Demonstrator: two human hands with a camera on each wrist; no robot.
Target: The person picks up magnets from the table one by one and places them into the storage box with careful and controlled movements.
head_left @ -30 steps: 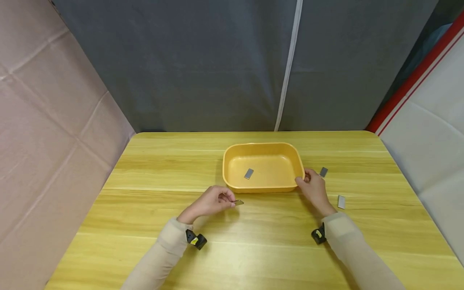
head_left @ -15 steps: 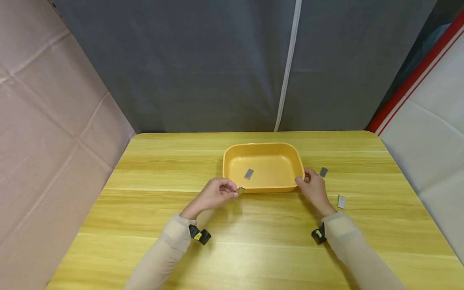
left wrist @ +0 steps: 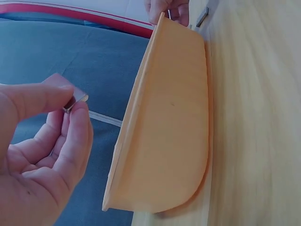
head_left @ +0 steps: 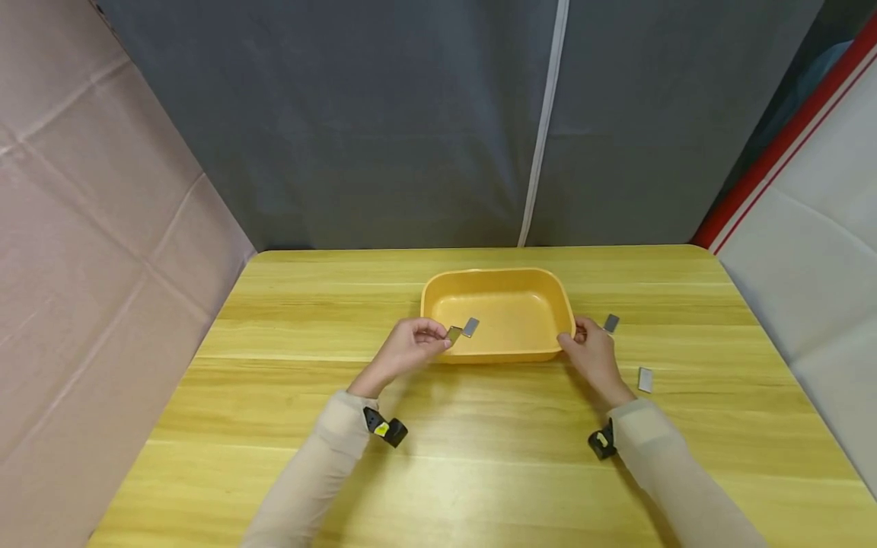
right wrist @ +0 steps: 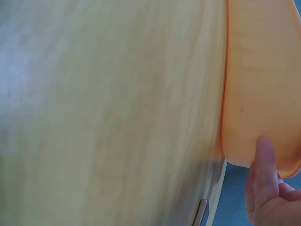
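In the head view my left hand [head_left: 409,346] pinches a small, flat rectangular metal plate [head_left: 454,335] between thumb and fingers, over the near left part of a yellow plastic basin [head_left: 496,356]. The left wrist view shows the shiny plate [left wrist: 77,98] gripped at the fingertips, above the level of the basin's rim [left wrist: 141,94]. A similar grey plate [head_left: 470,327] lies on the basin's floor, just beside the held one in the head view. My right hand [head_left: 592,356] grips the basin's near right corner, with a digit [right wrist: 265,155] along its outer wall.
Two more small grey plates, one behind [head_left: 612,323] and one nearer [head_left: 645,380], lie on the wooden table [head_left: 493,487] to the right of the right hand. A dark grey curtain [head_left: 384,137] hangs behind the table's far edge. Light fabric walls [head_left: 110,266] flank both sides.
My left hand has risen forward from in front of the basin, carrying the plate over its near left rim. The right hand and the basin have stayed in place.
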